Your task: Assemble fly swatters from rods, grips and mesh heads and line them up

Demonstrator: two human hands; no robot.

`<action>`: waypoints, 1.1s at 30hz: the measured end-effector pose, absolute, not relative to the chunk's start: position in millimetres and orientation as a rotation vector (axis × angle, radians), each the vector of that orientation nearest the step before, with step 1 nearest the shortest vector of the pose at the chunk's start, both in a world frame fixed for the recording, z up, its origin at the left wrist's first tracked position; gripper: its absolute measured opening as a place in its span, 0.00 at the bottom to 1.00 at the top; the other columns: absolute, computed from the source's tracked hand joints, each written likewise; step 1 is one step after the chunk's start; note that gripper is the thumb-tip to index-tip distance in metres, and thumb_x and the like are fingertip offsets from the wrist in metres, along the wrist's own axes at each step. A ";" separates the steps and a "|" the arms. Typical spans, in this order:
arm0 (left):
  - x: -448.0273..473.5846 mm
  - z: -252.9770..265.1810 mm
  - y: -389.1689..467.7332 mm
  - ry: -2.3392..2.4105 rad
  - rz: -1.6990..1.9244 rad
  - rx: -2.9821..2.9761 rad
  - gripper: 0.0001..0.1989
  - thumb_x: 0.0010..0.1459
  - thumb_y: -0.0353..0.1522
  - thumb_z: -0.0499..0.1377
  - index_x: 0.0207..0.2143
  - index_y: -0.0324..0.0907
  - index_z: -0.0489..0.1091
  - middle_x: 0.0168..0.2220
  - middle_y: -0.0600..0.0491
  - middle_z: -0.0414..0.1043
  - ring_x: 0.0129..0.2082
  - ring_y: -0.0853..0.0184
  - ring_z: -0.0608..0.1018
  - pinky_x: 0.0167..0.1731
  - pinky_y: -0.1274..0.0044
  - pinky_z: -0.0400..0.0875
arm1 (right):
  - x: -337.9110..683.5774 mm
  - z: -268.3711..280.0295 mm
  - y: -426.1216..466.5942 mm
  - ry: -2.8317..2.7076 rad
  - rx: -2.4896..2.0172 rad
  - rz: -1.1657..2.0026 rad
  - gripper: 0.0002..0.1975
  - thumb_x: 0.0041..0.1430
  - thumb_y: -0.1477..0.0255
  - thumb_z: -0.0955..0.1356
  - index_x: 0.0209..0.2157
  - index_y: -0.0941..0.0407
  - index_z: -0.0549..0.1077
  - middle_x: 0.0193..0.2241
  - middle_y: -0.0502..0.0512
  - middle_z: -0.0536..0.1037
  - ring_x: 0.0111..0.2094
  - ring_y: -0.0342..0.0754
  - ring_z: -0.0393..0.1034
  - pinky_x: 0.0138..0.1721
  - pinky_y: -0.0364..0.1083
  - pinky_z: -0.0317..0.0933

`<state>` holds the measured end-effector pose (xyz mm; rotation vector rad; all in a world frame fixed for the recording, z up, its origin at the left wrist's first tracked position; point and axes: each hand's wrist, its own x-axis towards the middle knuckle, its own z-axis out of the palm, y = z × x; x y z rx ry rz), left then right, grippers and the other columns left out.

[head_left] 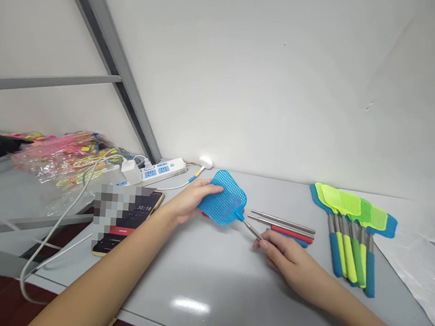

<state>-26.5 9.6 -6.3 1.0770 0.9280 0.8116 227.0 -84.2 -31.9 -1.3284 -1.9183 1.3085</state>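
Note:
A blue fly swatter (226, 204) with a square mesh head is held above the table between both hands. My left hand (189, 203) pinches the left edge of the mesh, thumb on top. The fingers of my right hand (283, 252) are closed round the metal shaft near its lower end. Just behind that hand lie metal rods (284, 222), a red handle (292, 234) and a blue one, partly hidden. Something red shows under the mesh head, mostly covered.
Several finished-looking swatters (351, 234) in green, yellow and blue lie fanned at the right beside white plastic sheeting (413, 259). At left are a phone (130, 221), a power strip (164, 171) with cables, a metal frame (122, 75) and bagged colourful items (75, 157).

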 end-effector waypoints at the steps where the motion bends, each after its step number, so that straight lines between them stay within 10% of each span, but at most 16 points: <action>1: -23.7 -7.1 7.7 0.923 0.786 1.076 0.15 0.53 0.38 0.65 0.39 0.38 0.75 0.39 0.45 0.79 0.36 0.60 0.80 0.38 0.70 0.74 | 225.5 -33.6 -85.5 -1.868 -1.313 1.401 0.18 0.67 0.56 0.58 0.36 0.54 0.70 0.22 0.46 0.63 0.24 0.42 0.57 0.25 0.42 0.52; 7: 0.0 -20.3 -5.0 0.839 0.686 1.005 0.15 0.52 0.37 0.66 0.39 0.37 0.76 0.38 0.45 0.79 0.34 0.61 0.80 0.38 0.73 0.73 | 218.5 -49.1 -86.2 -1.470 -1.088 1.873 0.19 0.65 0.52 0.59 0.35 0.54 0.65 0.15 0.38 0.52 0.14 0.37 0.40 0.15 0.40 0.37; 18: 6.4 -32.5 2.9 0.518 0.807 0.722 0.37 0.54 0.62 0.47 0.44 0.40 0.71 0.40 0.43 0.77 0.43 0.56 0.78 0.44 0.66 0.71 | 221.9 -50.4 -76.0 -1.117 -0.943 1.960 0.15 0.65 0.58 0.60 0.34 0.55 0.66 0.18 0.40 0.57 0.13 0.34 0.44 0.17 0.40 0.39; 28: 40.3 -41.9 -37.6 0.723 0.688 1.276 0.14 0.57 0.42 0.63 0.31 0.39 0.73 0.22 0.56 0.67 0.27 0.69 0.73 0.38 0.75 0.69 | 211.8 -54.5 -81.8 -1.106 -0.817 2.064 0.13 0.64 0.60 0.63 0.36 0.56 0.67 0.21 0.43 0.63 0.16 0.37 0.55 0.20 0.40 0.51; 33: 34.9 -41.6 -31.6 0.727 0.784 1.231 0.13 0.56 0.41 0.63 0.38 0.40 0.76 0.38 0.48 0.77 0.39 0.63 0.77 0.42 0.71 0.70 | 213.1 -62.2 -82.0 -1.074 -0.890 2.136 0.16 0.63 0.57 0.64 0.31 0.56 0.65 0.18 0.43 0.63 0.14 0.37 0.57 0.18 0.39 0.51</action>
